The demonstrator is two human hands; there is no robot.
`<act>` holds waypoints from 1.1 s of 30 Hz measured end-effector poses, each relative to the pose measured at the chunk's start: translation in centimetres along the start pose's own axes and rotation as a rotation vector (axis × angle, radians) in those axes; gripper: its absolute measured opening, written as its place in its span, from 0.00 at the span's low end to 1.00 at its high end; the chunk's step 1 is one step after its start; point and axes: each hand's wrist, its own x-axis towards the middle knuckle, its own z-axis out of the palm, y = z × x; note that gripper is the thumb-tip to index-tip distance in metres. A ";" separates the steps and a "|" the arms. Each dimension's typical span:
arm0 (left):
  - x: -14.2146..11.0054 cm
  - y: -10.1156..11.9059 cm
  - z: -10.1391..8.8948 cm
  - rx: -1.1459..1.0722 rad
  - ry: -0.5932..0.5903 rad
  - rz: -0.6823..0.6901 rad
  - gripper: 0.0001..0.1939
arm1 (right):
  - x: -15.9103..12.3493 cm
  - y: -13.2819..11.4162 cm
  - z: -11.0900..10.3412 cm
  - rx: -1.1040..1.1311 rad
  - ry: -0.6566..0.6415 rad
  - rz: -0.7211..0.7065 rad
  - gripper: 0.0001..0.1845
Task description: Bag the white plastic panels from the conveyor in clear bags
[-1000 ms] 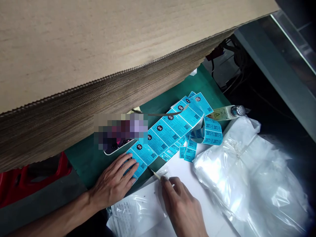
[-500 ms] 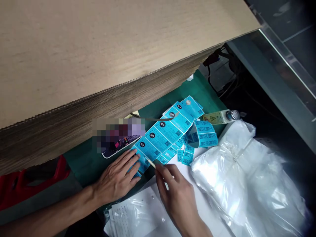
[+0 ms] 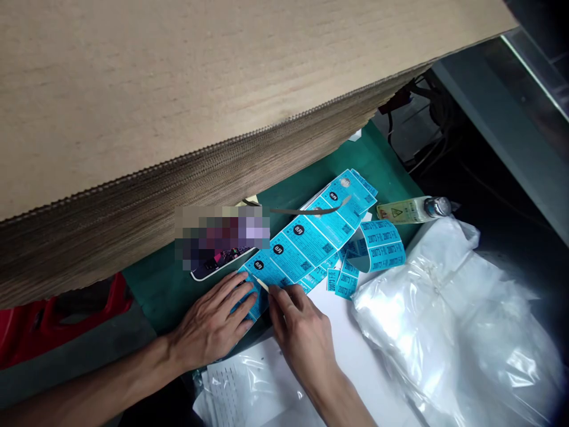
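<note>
A long strip of blue labels (image 3: 311, 237) with black round marks lies diagonally across the green tabletop. My left hand (image 3: 217, 314) is laid flat over its near end, fingers stretched out and holding nothing. In my right hand (image 3: 304, 332) is a slim off-white stick (image 3: 262, 285), pinched between the fingers, its tip at the labels just beside my left fingertips. The fingers hide the stick's other end. A curled strip of smaller blue labels (image 3: 384, 246) printed with numbers sits to the right, with loose pieces partly under the long strip.
A tall stack of cardboard sheets (image 3: 222, 160) overhangs the far side of the green tabletop (image 3: 164, 296). A bottle with a warning label (image 3: 402, 211) lies at the right, near clear plastic bags (image 3: 427, 314). A dark strap (image 3: 306, 210) crosses above the labels. Red plastic (image 3: 111, 302) shows at the left.
The stick's tip has moved left along the labels, closer to my left fingers, with my right hand following. My left hand stays on the strip. The view has shifted slightly.
</note>
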 end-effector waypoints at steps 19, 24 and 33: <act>-0.2 -0.3 0.2 -0.004 0.006 -0.001 0.21 | -2.9 2.1 -0.2 -0.154 0.012 -0.036 0.14; -0.3 -0.3 0.3 -0.006 0.007 0.000 0.21 | -4.4 3.0 -0.6 -0.134 0.021 -0.032 0.13; -0.4 -0.7 0.5 0.029 -0.015 0.027 0.22 | -6.7 4.9 -1.3 -0.173 0.062 -0.059 0.13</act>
